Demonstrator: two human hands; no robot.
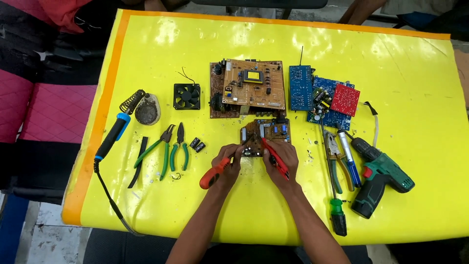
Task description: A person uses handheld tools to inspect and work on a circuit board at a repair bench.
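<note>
A small brown circuit board [273, 130] lies on the yellow table cover [146, 58] just beyond my hands. My left hand [227, 164] grips an orange-handled screwdriver [211, 177], its shaft angled up toward the board's near left edge. My right hand [281, 161] holds red-handled pliers [274, 157] with the tip pointing at the board's near middle. Both hands sit side by side, touching or almost touching the board.
Larger brown boards [246, 88], blue boards [300, 88] and a red board [345, 99] lie behind. Left: fan [187, 96], soldering iron [115, 134] on its stand, green pliers [171, 149], two small black parts [197, 144]. Right: green drill [378, 176], pliers, blue tool, green screwdriver [336, 215].
</note>
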